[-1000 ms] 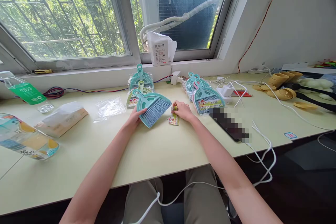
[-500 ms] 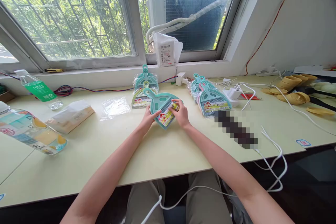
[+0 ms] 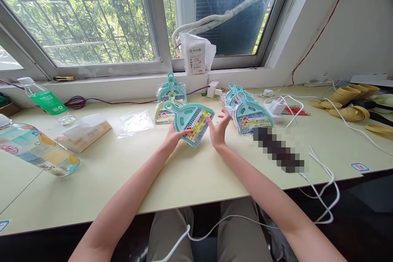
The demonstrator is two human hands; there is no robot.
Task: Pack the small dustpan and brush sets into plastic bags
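Note:
A teal dustpan and brush set [image 3: 192,123] with a colourful label is tilted above the table, its handle pointing up and left. My left hand [image 3: 175,134] grips its lower left edge, thumb over the label. Close to its right edge is my right hand [image 3: 218,129], fingers spread, with the thumb tip by the label's end. Behind the held set lie a green wrapped set [image 3: 162,112] and a teal wrapped set [image 3: 170,89]. To the right of my right hand is a pile of wrapped dustpan sets [image 3: 250,115].
Flat clear plastic bags [image 3: 135,123] lie left of the sets. Further left are a tissue pack [image 3: 86,133], a green-labelled bottle [image 3: 49,101] and a large bottle [image 3: 39,147]. White cables [image 3: 325,168] and yellow rolls [image 3: 350,96] are on the right.
My right hand has come off the label and opened its fingers to the right. The label now lies exposed across the brush, while my left hand still holds the set.

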